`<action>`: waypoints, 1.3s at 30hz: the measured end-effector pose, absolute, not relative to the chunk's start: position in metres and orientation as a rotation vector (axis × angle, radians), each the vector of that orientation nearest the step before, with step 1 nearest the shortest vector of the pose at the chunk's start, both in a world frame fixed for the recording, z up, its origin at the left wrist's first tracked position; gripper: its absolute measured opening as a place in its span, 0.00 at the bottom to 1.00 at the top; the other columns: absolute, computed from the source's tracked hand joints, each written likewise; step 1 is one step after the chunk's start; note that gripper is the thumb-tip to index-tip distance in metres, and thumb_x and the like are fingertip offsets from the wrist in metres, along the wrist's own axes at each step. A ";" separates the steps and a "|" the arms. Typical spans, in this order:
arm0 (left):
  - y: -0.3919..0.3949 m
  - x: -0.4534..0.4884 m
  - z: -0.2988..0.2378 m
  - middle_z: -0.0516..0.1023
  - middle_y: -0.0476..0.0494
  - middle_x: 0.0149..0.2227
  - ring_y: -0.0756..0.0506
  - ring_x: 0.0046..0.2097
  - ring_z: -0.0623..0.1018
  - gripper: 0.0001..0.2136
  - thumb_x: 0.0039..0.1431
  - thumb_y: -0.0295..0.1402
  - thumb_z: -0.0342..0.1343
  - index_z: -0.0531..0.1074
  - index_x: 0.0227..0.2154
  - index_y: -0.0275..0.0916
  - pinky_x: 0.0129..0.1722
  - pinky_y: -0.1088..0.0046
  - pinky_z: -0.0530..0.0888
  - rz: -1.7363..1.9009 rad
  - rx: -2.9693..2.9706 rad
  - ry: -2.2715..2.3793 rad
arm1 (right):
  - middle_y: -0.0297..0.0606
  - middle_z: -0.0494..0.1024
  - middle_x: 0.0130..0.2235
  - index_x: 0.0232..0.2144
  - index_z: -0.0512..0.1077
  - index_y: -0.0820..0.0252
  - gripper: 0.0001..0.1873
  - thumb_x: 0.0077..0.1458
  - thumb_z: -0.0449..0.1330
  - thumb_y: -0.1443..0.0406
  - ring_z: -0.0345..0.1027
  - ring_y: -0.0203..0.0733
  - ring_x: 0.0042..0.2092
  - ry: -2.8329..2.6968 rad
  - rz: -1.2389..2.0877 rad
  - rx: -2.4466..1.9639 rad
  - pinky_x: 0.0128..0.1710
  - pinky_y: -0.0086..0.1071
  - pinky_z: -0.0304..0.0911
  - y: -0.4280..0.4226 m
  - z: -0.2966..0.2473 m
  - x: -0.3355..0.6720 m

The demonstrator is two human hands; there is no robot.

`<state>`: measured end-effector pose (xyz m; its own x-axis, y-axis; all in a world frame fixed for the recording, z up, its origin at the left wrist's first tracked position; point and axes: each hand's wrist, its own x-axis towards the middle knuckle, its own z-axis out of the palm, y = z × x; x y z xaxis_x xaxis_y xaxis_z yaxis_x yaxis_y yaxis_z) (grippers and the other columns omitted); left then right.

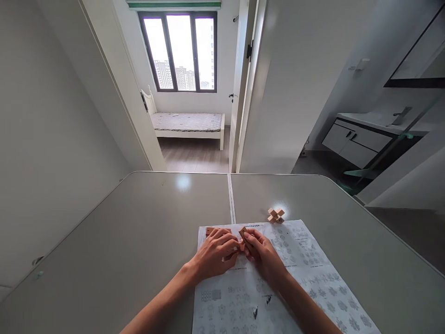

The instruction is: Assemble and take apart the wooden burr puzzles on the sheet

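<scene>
Above a printed instruction sheet (236, 301), both hands come together near its upper edge. My right hand (266, 260) pinches a small wooden puzzle piece (243, 231), which tilts upward between thumb and fingers. My left hand (217, 253) is closed, its fingertips meeting a reddish wooden piece (241, 247) between the two hands; the fingers hide most of it. Just behind the left hand's knuckles lies a wooden bar (209, 230), partly covered. Beyond the sheet's top edge stands an assembled cross-shaped wooden puzzle (276, 215).
The sheet lies on a grey-topped table (167, 222) with a light seam (231, 199) down its far half. Past the far edge are an open door (239, 88), a bed (189, 121) under a window, and at right a sink cabinet (361, 139).
</scene>
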<state>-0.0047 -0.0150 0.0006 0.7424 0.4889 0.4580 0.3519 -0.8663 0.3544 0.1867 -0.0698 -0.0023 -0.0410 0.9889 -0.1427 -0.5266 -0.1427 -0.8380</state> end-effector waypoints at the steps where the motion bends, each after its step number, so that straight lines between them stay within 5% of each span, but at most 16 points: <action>1: -0.015 -0.005 0.000 0.85 0.47 0.42 0.40 0.51 0.79 0.05 0.66 0.28 0.58 0.77 0.39 0.45 0.55 0.60 0.73 0.830 2.694 0.673 | 0.32 0.76 0.30 0.39 0.78 0.58 0.18 0.58 0.73 0.52 0.63 0.34 0.29 -0.723 1.510 -0.908 0.29 0.28 0.60 -0.071 -0.002 0.187; 7: -0.015 -0.004 -0.004 0.83 0.48 0.39 0.42 0.47 0.79 0.05 0.61 0.30 0.63 0.72 0.31 0.43 0.52 0.60 0.73 0.931 2.712 0.736 | 0.38 0.81 0.38 0.45 0.79 0.56 0.22 0.56 0.73 0.49 0.73 0.43 0.40 -0.791 1.296 -1.081 0.36 0.31 0.65 -0.074 0.001 0.186; 12: -0.018 -0.004 -0.001 0.81 0.49 0.35 0.43 0.43 0.78 0.12 0.57 0.28 0.64 0.67 0.23 0.41 0.49 0.59 0.72 1.010 2.703 0.854 | 0.40 0.83 0.38 0.44 0.79 0.57 0.24 0.56 0.71 0.46 0.73 0.41 0.33 -0.814 1.175 -1.192 0.30 0.32 0.64 -0.072 0.003 0.187; 17: -0.017 -0.004 0.001 0.82 0.48 0.37 0.41 0.44 0.78 0.10 0.56 0.33 0.68 0.69 0.29 0.43 0.50 0.58 0.73 0.969 2.687 0.898 | 0.42 0.85 0.41 0.45 0.79 0.56 0.25 0.54 0.72 0.46 0.79 0.51 0.45 -0.866 1.114 -1.230 0.43 0.37 0.72 -0.070 -0.001 0.189; 23: -0.014 -0.005 0.000 0.81 0.46 0.41 0.40 0.46 0.78 0.08 0.57 0.31 0.65 0.71 0.35 0.44 0.51 0.58 0.73 0.932 2.656 0.944 | 0.37 0.82 0.35 0.49 0.77 0.57 0.26 0.56 0.71 0.47 0.77 0.47 0.37 -0.984 1.092 -1.268 0.39 0.36 0.73 -0.070 -0.009 0.188; 32: -0.013 -0.004 0.002 0.81 0.45 0.43 0.43 0.46 0.79 0.03 0.65 0.29 0.59 0.72 0.38 0.44 0.50 0.60 0.74 1.044 2.505 0.989 | 0.44 0.83 0.47 0.51 0.76 0.57 0.19 0.61 0.65 0.54 0.80 0.52 0.46 -1.232 1.043 -1.305 0.48 0.42 0.76 -0.070 -0.020 0.185; 39: -0.016 -0.004 0.005 0.80 0.43 0.46 0.39 0.48 0.77 0.10 0.59 0.33 0.65 0.71 0.40 0.44 0.51 0.56 0.73 0.877 2.645 0.882 | 0.47 0.83 0.51 0.50 0.77 0.57 0.17 0.63 0.62 0.55 0.79 0.55 0.52 -1.272 0.942 -1.352 0.56 0.48 0.74 -0.069 -0.022 0.186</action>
